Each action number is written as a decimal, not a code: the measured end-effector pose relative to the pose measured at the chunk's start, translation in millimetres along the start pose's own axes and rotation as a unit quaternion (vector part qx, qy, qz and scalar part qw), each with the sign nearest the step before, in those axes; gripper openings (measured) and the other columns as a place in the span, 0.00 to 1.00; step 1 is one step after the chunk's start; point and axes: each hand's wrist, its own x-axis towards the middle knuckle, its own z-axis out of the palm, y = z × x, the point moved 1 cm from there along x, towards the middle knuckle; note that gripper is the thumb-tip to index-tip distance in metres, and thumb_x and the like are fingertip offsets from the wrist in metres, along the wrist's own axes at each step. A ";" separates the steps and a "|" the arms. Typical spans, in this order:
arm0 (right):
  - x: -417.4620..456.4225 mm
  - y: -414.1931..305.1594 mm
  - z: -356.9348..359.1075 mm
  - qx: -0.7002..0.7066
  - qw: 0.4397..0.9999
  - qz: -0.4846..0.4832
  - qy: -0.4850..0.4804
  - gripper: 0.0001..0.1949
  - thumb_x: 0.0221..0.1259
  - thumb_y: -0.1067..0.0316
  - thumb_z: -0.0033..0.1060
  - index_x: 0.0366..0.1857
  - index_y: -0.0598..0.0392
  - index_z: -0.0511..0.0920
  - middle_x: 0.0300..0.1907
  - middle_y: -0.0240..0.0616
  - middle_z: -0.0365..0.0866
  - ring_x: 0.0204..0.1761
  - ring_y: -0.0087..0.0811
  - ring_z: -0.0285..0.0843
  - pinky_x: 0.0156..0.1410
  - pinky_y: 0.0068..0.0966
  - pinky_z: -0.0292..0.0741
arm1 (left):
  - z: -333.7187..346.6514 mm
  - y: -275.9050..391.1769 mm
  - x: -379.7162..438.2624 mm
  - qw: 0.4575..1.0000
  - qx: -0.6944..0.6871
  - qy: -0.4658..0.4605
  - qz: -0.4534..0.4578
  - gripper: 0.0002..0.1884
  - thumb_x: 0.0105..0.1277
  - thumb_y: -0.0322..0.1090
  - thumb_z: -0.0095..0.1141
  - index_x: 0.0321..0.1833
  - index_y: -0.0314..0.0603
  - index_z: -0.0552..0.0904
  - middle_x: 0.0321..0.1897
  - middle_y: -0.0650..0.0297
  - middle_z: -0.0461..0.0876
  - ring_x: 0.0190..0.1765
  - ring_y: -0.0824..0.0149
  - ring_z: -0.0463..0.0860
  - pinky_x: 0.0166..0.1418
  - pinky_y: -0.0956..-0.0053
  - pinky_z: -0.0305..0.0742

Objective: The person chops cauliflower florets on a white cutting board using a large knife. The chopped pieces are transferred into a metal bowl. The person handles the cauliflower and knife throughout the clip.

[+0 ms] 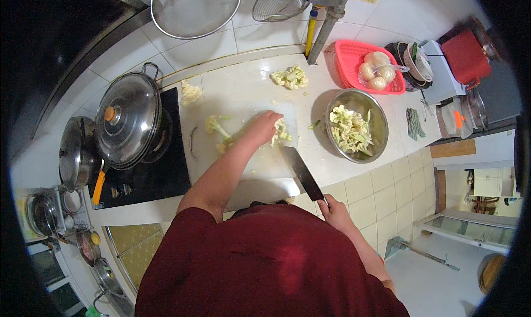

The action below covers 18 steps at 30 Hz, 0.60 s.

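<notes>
My left hand is over the translucent cutting board, its fingers on cut cauliflower florets near the board's right side. In my right hand is the handle of a broad-bladed kitchen knife; the blade points up and left, its tip just below the florets. More cauliflower pieces lie on the board to the left of my left hand. A steel bowl holding cut cauliflower stands right of the board. One cauliflower chunk rests behind the board, another by the hob.
On the left, a black hob carries a large lidded pan and a second lidded pan with an orange handle. A pink plastic basket with bagged round items stands at the back right. A vertical pipe meets the counter's back edge.
</notes>
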 end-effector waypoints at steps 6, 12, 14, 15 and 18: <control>-13.9 23.7 -1.9 0.024 0.999 0.035 0.032 0.13 0.71 0.55 0.53 0.44 0.53 0.75 0.26 0.55 0.80 0.32 0.58 0.80 0.36 0.44 0.75 | -14.4 15.3 -22.4 0.976 -0.196 -0.052 -0.084 0.15 0.55 0.20 0.58 0.47 0.36 0.79 0.40 0.56 0.79 0.41 0.62 0.81 0.46 0.70 0.78; -16.0 9.8 -8.6 0.000 1.000 0.018 0.010 0.13 0.71 0.54 0.53 0.47 0.51 0.75 0.26 0.54 0.80 0.31 0.58 0.80 0.36 0.45 0.75 | 2.3 18.6 -116.0 0.984 -0.127 -0.048 -0.117 0.18 0.57 0.26 0.60 0.51 0.38 0.76 0.42 0.55 0.77 0.41 0.59 0.81 0.44 0.65 0.77; -12.4 4.6 -8.4 -0.019 1.000 0.006 -0.006 0.13 0.70 0.54 0.53 0.48 0.51 0.75 0.26 0.54 0.80 0.31 0.57 0.80 0.36 0.45 0.75 | 9.3 13.6 -129.0 0.986 -0.108 -0.042 -0.117 0.18 0.60 0.30 0.60 0.54 0.41 0.76 0.44 0.54 0.75 0.42 0.54 0.81 0.45 0.60 0.77; -12.4 3.8 -8.3 -0.028 1.000 -0.003 -0.011 0.13 0.70 0.55 0.53 0.48 0.50 0.75 0.26 0.54 0.80 0.31 0.57 0.81 0.36 0.46 0.76 | 6.4 19.9 -128.7 0.988 -0.107 -0.029 -0.108 0.18 0.60 0.30 0.59 0.53 0.41 0.76 0.44 0.54 0.75 0.42 0.53 0.81 0.45 0.60 0.77; -10.7 -1.7 -8.2 -0.063 0.997 -0.029 -0.025 0.13 0.70 0.55 0.53 0.49 0.50 0.75 0.26 0.54 0.81 0.32 0.57 0.81 0.37 0.48 0.76 | -2.4 31.7 -126.3 0.992 -0.093 0.009 -0.084 0.16 0.60 0.30 0.60 0.50 0.40 0.76 0.42 0.54 0.75 0.41 0.54 0.81 0.44 0.62 0.77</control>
